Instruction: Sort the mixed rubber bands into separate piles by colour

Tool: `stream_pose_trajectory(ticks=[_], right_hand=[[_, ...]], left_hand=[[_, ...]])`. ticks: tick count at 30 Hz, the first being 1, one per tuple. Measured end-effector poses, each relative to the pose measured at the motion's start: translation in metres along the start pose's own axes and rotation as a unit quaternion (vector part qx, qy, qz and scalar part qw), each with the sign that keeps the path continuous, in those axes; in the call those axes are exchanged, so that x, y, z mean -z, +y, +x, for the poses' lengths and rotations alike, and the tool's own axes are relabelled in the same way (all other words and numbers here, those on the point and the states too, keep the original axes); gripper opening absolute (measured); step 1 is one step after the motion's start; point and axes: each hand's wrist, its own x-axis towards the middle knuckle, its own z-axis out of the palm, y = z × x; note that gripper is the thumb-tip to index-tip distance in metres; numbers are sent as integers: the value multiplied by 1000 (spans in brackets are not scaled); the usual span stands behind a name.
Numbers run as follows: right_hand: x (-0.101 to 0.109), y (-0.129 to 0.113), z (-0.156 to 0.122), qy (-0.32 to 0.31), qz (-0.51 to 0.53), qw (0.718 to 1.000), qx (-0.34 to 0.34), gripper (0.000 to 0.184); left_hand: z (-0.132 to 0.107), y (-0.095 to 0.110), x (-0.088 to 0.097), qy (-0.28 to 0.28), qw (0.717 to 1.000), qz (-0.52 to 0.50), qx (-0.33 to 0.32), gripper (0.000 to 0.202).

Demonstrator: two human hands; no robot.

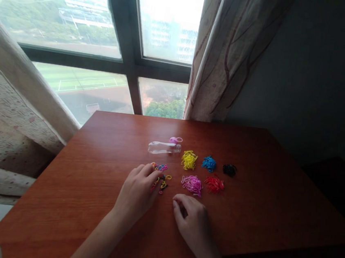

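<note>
Over a small mixed pile of coloured looped plastic pieces, like stitch markers [163,183], my left hand [138,189] reaches down with curled fingers. Its fingertips are partly hidden, and what they pinch cannot be made out. My right hand [192,221] rests near the table's front with thumb and index finger pressed together; anything between them is too small to name. Just beyond it lie a pink pile [192,185] and a red pile [214,184] of the same pieces. Farther back are a yellow pile [189,160], a blue pile [208,163] and a black pile [229,170].
A clear plastic bottle [162,147] lies on its side behind the piles, its uncapped neck to the right. Behind it sits a pink cap with a loop [175,140]. The wooden table [96,149] meets a window, with curtains [225,60] on both sides.
</note>
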Motion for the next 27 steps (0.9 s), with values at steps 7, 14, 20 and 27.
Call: stream_pose_trajectory(ticks=[7, 14, 20, 27], right_hand=[[1, -1, 0, 7, -8, 1000, 8, 16], [0, 0, 1, 5, 0, 1000, 8, 17], [1, -1, 1, 1, 4, 1000, 0, 17], [1, -1, 2, 10, 6, 1000, 6, 17]], left_hand=[[38, 10, -4, -105, 992, 64, -5, 9], [44, 13, -15, -117, 991, 60, -11, 14], [45, 14, -15, -100, 994, 39, -22, 14], [58, 22, -7, -40, 999, -32, -10, 16]])
